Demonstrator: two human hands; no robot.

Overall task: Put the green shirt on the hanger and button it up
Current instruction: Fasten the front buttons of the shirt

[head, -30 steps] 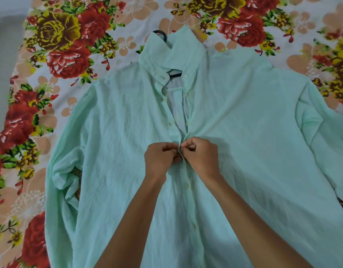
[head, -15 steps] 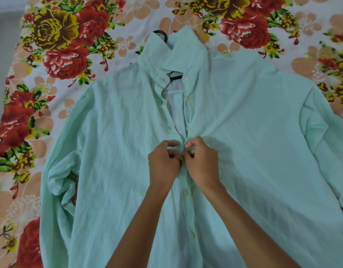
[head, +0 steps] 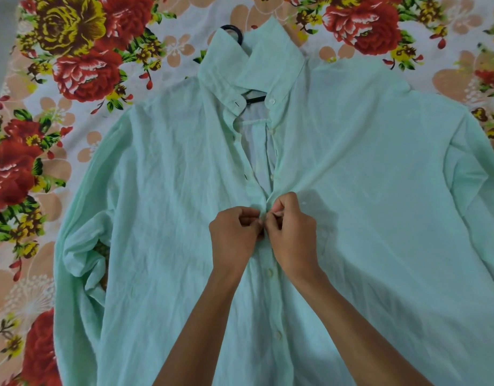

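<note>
The pale green shirt lies face up and spread flat, sleeves out to both sides. A black hanger is inside it; only its hook above the collar and a short bar at the neck opening show. My left hand and my right hand meet at the chest, each pinching one edge of the shirt's front placket around a button. Below my hands the front is closed by two visible buttons. Above them the front gapes open up to the collar.
The shirt rests on a bed sheet printed with large red and yellow flowers. The left sleeve is bunched near the sheet's left side. A grey floor strip shows at the far left edge.
Both hands stayed at the same button on the placket, their fingers shifting slightly as they work it. The view moved a little closer to the shirt.
</note>
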